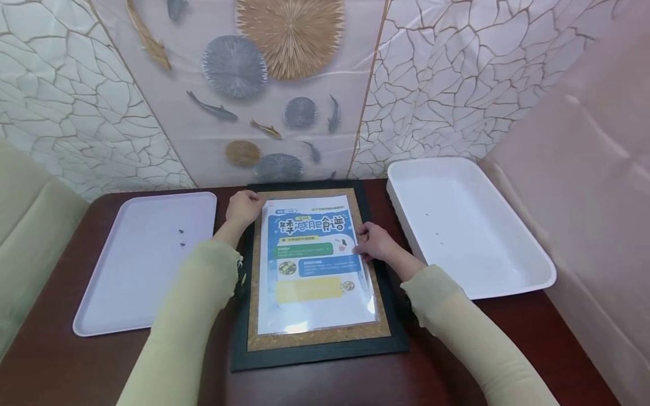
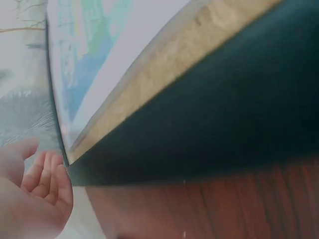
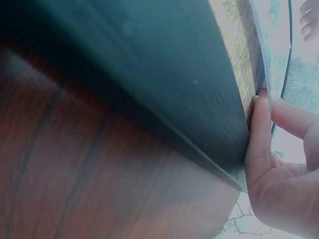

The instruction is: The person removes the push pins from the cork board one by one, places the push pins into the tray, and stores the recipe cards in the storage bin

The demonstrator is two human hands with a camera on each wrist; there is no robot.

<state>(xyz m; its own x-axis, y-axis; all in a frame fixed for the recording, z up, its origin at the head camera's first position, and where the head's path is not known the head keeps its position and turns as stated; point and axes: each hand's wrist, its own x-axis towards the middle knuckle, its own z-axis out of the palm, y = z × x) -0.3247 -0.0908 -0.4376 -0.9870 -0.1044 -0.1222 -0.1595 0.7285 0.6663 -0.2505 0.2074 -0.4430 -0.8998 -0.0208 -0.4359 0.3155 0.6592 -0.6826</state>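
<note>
A laminated poster (image 1: 315, 307) with blue, green and yellow print lies on the cork face (image 1: 320, 337) of a dark-framed board (image 1: 320, 354). My right hand (image 1: 377, 242) pinches the poster's right edge. The right wrist view shows a finger of that hand (image 3: 286, 164) under the clear edge and the thumb over it, the sheet lifted slightly off the cork. At the board's far left corner is my left hand (image 1: 245, 207), its fingertips close to the poster's top left corner. The left wrist view has its fingers (image 2: 47, 181) loosely bent, the thumb apart, with nothing visible between them.
To the left lies a flat white tray (image 1: 124, 270) with two small dark marks. A deeper white tray (image 1: 472, 237) stands on the right. Both rest on the dark red-brown table (image 1: 304, 389). A patterned wall covering (image 1: 178, 129) rises right behind the board.
</note>
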